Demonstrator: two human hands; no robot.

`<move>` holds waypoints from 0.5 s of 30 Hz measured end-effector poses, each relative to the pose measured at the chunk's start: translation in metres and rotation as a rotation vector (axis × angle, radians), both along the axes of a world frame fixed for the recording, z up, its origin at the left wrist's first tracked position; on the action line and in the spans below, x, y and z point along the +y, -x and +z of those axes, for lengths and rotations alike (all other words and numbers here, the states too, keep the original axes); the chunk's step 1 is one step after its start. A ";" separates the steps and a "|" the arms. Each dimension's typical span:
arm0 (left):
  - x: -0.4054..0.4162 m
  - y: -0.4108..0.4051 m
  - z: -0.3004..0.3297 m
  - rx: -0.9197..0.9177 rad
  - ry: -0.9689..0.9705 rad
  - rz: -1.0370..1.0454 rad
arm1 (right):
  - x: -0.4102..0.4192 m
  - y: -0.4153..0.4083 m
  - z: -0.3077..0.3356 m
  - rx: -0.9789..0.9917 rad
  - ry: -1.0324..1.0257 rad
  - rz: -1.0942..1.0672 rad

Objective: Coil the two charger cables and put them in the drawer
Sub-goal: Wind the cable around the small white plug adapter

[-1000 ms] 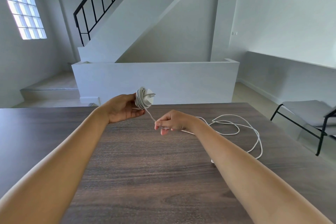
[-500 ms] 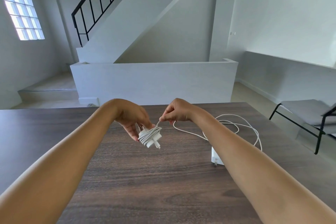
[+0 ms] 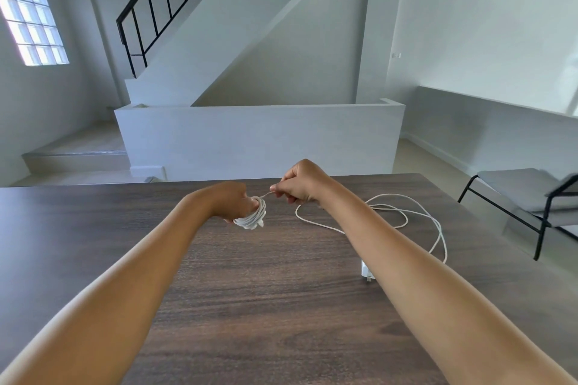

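Gripping a white wound bundle [image 3: 251,218] of charger cable, left hand [image 3: 233,201] is curling its fingers around it, just above the table [image 3: 250,306]. Bundle is hanging below the hand, several turns showing; whether a charger block sits inside cannot be told. Right hand [image 3: 301,183] is pinching the free strand [image 3: 266,195] between thumb and forefinger, just right of the bundle and a little higher. Strand is running short and taut from bundle to pinch.

From under the right hand, the loose cable [image 3: 403,222] is trailing down onto the tabletop, lying in slack overlapping loops right of the forearm and curving toward the near side. White charger block [image 3: 365,269] is lying flat on the wood beside the right forearm, partly hidden by it, prongs pointing toward the viewer. Whether these loops belong to one cable or two cannot be told.

Table is dark wood grain. Beyond its far edge: low white wall [image 3: 259,137], staircase with black railing [image 3: 162,0], glass-block window [image 3: 31,22] at left. Black-framed grey chair [image 3: 528,194] is standing at right, well apart from the cables.
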State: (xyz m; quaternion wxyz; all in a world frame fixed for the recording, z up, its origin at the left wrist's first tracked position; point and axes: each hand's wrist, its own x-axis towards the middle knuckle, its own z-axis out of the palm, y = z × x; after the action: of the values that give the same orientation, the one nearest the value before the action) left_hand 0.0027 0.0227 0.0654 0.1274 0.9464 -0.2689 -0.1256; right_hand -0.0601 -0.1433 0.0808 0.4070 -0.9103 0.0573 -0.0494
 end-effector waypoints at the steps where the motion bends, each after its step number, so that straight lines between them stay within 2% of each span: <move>1: 0.001 -0.002 -0.001 -0.048 0.013 0.014 | 0.001 -0.001 0.000 -0.002 -0.033 -0.020; 4: 0.001 -0.003 -0.005 -0.146 0.078 0.054 | 0.005 -0.003 -0.001 -0.004 -0.110 -0.068; 12: -0.004 -0.001 -0.010 -0.223 0.268 0.177 | 0.008 0.000 -0.004 0.014 -0.303 -0.079; 15: -0.002 -0.001 -0.007 -0.243 0.370 0.223 | 0.001 0.000 -0.003 -0.038 -0.260 -0.054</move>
State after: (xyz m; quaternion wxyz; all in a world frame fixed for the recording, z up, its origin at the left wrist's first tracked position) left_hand 0.0034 0.0210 0.0582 0.2783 0.9390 -0.1945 0.0554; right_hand -0.0602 -0.1426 0.0778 0.5209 -0.8470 0.0798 -0.0698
